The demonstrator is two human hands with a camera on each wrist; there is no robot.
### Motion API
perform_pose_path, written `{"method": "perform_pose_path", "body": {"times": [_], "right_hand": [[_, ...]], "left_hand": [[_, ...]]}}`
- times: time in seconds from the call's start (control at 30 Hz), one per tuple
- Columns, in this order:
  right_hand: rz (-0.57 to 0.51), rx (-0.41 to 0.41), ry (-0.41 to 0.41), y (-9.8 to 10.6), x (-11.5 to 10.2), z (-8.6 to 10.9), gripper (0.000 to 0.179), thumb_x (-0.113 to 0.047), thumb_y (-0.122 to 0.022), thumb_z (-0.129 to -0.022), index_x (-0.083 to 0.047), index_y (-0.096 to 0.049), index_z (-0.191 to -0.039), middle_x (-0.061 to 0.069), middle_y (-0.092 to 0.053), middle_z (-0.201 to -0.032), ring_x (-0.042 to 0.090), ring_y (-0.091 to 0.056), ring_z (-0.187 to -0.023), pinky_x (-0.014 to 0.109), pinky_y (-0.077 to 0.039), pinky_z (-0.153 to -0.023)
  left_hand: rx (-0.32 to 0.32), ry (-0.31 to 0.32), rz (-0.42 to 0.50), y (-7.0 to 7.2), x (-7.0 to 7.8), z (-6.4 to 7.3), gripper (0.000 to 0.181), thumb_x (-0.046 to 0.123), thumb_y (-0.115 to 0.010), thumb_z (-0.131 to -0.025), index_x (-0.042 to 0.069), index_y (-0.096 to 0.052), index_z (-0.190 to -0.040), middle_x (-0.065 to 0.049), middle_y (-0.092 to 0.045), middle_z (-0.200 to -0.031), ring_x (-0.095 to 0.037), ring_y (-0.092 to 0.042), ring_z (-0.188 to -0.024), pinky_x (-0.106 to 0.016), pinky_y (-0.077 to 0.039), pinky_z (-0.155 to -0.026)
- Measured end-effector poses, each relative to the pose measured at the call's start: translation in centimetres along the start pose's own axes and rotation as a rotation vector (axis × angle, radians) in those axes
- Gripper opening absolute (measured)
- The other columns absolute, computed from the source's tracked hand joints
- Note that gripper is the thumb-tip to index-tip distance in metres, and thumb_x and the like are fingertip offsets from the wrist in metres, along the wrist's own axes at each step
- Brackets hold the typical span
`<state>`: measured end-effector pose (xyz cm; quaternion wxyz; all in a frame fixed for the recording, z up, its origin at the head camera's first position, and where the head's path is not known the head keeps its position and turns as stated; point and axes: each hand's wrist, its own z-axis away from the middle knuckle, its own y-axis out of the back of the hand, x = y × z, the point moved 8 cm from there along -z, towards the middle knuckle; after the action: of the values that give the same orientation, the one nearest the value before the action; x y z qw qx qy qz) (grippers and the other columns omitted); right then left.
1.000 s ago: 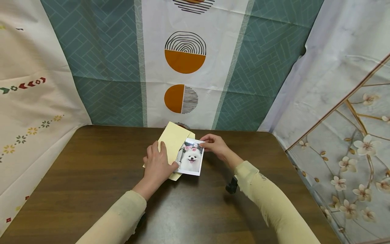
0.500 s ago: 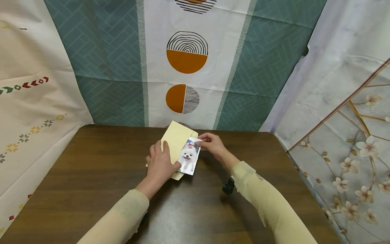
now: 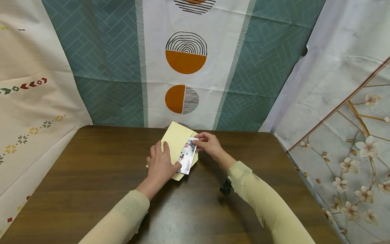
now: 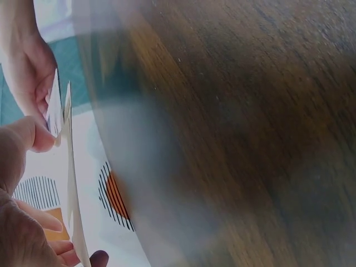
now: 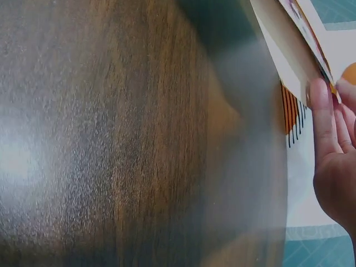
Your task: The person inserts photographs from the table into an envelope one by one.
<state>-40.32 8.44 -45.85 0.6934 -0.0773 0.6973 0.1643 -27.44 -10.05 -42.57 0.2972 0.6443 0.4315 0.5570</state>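
Note:
A pale yellow envelope (image 3: 175, 135) is held up over the table by my left hand (image 3: 159, 164), whose fingers and thumb grip its left side; the left wrist view shows the envelope (image 4: 71, 183) nearly edge-on. My right hand (image 3: 208, 145) pinches the upper right corner of a photo (image 3: 187, 157) of a white dog. The photo's left part is tucked inside the envelope and its right part sticks out. Near the photo's lower left is my left thumb, at the envelope's opening. In the right wrist view, the right hand (image 5: 332, 122) holds the photo's edge.
The brown wooden table (image 3: 100, 183) spreads beneath both hands. Patterned cloth (image 3: 109, 67) hangs behind its far edge, with a flowered cloth (image 3: 344, 162) on the right and a cream cloth (image 3: 39, 112) on the left. A dark wrist camera (image 3: 225, 186) hangs under the right sleeve.
The photo has slid leftward, further into the envelope, so less of the dog shows. My right hand has moved left with it. The left hand keeps its grip on the envelope.

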Motion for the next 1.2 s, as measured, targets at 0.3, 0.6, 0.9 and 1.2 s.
{"method": "perform_pose_path", "body": {"times": [0.3, 0.6, 0.9, 1.2], "right_hand": [[-0.061, -0.04, -0.061, 0.3, 0.4, 0.0, 0.02, -0.003, -0.069, -0.102, 0.012, -0.066, -0.116, 0.008, -0.075, -0.086, 0.018, -0.074, -0.069, 0.039, -0.065, -0.072], [-0.102, -0.034, -0.071, 0.5, 0.6, -0.1, 0.011, 0.006, -0.066, -0.1, 0.012, -0.065, -0.109, 0.008, -0.075, -0.081, 0.016, -0.076, -0.067, 0.037, -0.065, -0.071], [-0.141, -0.015, -0.054, -0.4, 0.5, -0.3, 0.006, 0.008, -0.065, -0.101, 0.011, -0.067, -0.106, 0.009, -0.075, -0.08, 0.016, -0.076, -0.068, 0.033, -0.064, -0.069], [-0.142, -0.027, -0.047, -1.2, -0.1, -0.4, 0.014, 0.005, -0.066, -0.101, 0.016, -0.066, -0.111, 0.008, -0.075, -0.081, 0.016, -0.076, -0.069, 0.034, -0.064, -0.07]], "left_hand": [[0.016, 0.001, -0.003, 0.2, -0.3, -0.1, 0.097, 0.037, -0.084, -0.083, -0.013, -0.042, -0.154, -0.034, -0.036, -0.156, -0.052, -0.035, -0.142, -0.07, -0.047, -0.094], [0.015, -0.004, 0.008, 0.1, -0.1, 0.0, 0.097, 0.037, -0.085, -0.082, -0.013, -0.042, -0.154, -0.033, -0.036, -0.156, -0.051, -0.034, -0.143, -0.07, -0.046, -0.094], [0.017, -0.008, 0.009, -0.2, 0.3, 0.1, 0.095, 0.037, -0.084, -0.083, -0.012, -0.042, -0.153, -0.033, -0.037, -0.155, -0.051, -0.035, -0.142, -0.069, -0.047, -0.094], [0.036, -0.011, 0.025, 0.2, 0.4, 0.1, 0.096, 0.037, -0.086, -0.083, -0.012, -0.043, -0.153, -0.033, -0.037, -0.155, -0.052, -0.036, -0.142, -0.071, -0.047, -0.094]]}}
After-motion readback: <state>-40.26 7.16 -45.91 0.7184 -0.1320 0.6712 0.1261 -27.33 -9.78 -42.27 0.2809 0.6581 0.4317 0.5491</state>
